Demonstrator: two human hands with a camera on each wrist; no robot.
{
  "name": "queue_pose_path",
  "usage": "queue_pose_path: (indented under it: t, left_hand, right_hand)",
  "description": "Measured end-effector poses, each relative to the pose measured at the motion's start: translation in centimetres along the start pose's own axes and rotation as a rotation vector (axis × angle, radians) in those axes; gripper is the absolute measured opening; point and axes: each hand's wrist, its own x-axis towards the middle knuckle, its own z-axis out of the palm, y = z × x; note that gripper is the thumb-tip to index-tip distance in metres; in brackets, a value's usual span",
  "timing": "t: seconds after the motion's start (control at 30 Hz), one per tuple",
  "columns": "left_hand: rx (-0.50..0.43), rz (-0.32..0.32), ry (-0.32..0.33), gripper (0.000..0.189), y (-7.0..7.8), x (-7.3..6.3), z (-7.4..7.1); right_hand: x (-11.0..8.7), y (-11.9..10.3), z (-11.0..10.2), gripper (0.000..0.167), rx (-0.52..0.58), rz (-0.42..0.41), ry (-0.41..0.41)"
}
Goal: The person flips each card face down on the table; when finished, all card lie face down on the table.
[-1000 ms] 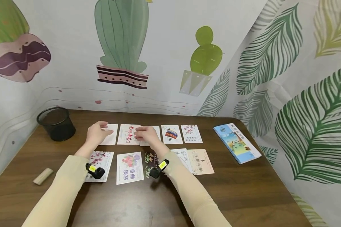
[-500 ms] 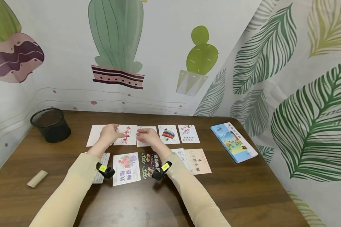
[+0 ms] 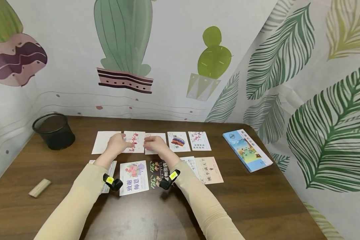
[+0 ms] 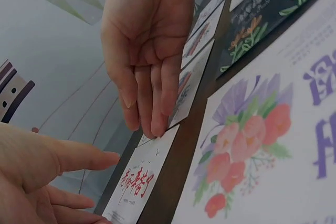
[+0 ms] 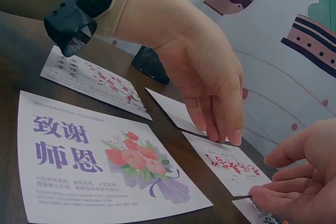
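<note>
A white card with red lettering [image 3: 134, 137] lies in the back row, between my two hands. My left hand [image 3: 116, 144] is at its left edge, fingers extended and pointing down in the right wrist view. At the opposite edge is my right hand [image 3: 156, 144], its straight fingers reaching down to the card in the left wrist view. It partly covers the neighbouring white card [image 3: 162, 136]. A plain white card [image 3: 102, 141] lies left of my left hand. Nearer me are a bouquet card [image 3: 134, 178] and a dark floral card [image 3: 155, 173].
Further right in the back row lie a card with a colourful drawing [image 3: 178, 141] and a blossom card [image 3: 199, 141]. A beige card [image 3: 209, 170] is in front. A black mesh pen holder [image 3: 54, 131], a pale block [image 3: 40, 188] and a blue booklet [image 3: 247, 150] stand around them.
My left hand has moved right, from the plain white card to the left edge of the red-lettered card. My right hand has shifted slightly right, to that card's edge.
</note>
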Motion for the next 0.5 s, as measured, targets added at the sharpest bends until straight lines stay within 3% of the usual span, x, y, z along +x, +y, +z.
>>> queue_pose_path:
  t: [0.33, 0.5]
  left_hand:
    - [-0.148, -0.035, -0.014, 0.073, -0.3, -0.1, -0.3]
    - [-0.095, 0.068, -0.013, 0.073, -1.0, 0.9, -1.0]
  right_hand:
    - [0.2, -0.2, 0.0, 0.038, -0.017, 0.012, -0.006]
    - [0.2, -0.1, 0.0, 0.038, -0.007, 0.02, -0.002]
